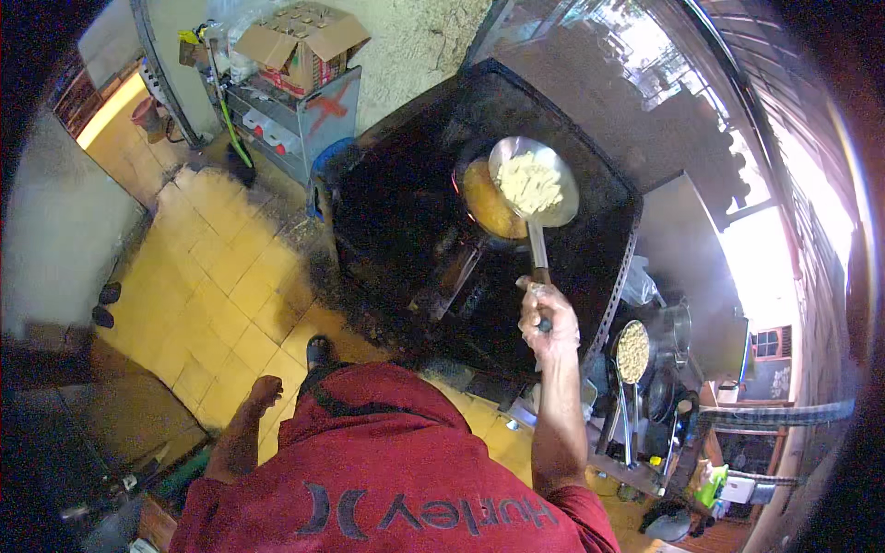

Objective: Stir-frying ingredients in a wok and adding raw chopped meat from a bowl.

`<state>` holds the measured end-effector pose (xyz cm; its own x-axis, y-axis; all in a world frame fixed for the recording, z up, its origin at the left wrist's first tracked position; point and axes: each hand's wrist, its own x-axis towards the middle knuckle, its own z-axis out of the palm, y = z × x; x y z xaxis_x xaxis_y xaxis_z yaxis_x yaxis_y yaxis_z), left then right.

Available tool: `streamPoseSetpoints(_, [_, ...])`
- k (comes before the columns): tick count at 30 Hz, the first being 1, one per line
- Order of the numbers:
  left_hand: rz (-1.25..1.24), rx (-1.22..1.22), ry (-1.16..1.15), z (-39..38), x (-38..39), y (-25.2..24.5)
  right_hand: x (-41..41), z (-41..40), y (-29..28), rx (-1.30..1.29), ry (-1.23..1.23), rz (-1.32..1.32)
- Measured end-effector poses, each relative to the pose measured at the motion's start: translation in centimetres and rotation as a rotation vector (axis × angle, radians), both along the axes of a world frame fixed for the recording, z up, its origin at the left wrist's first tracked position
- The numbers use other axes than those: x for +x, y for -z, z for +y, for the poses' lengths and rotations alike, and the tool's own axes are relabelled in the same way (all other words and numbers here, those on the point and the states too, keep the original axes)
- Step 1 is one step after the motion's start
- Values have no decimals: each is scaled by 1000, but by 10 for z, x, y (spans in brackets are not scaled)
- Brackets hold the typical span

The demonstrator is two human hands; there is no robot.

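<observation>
My right hand (550,314), which looks covered by a thin clear glove, grips the dark handle of a large round metal scoop (539,245). Pale yellowish pieces of food (530,182) lie heaped in its bowl. The scoop hangs over the right part of a pan of amber liquid (487,197), hiding some of it. An orange glow shows at the pan's left rim, on a blackened stove (401,242). Away from the stove, my left hand (264,392) hangs at my left side over the tiled floor, fingers loosely bent and nothing seen in it.
Right of the stove, a strainer of pale granular food (632,352) rests near dark pans (667,394) and a clear plastic bag (639,282). A metal shelf (328,117) carrying an open cardboard box (304,45) stands back left. Yellow tiles (228,290) cover the floor.
</observation>
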<state>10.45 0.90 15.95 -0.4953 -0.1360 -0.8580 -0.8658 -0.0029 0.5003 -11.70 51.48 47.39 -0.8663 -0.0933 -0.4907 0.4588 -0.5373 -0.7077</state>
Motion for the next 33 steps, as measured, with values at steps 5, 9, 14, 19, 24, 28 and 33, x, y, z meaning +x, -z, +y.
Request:
streamPoseSetpoints(5, [15,-21,17,26,14,18,-6,15,-31,13,-38,194])
streamPoseSetpoints(9, [64,75,12,55,15,29,-10,25,-9,1,-69,189])
streamPoseSetpoints(14, [33,177,-69,101,11,33,-5,48,17,10,-32,-23])
streamPoseSetpoints(19, [-137,394,-30,70,35,95,0,49,-20,58,-78,146])
streamPoseSetpoints(24, [-125,304,-42,25,35,129,-9,28,-25,38,-76,254])
streamPoseSetpoints(28, [-95,-47,198,51,-39,47,1,15,0,86,39,117])
streamPoseSetpoints(33, [31,176,87,3,-59,25,-2,-13,6,18,26,-48])
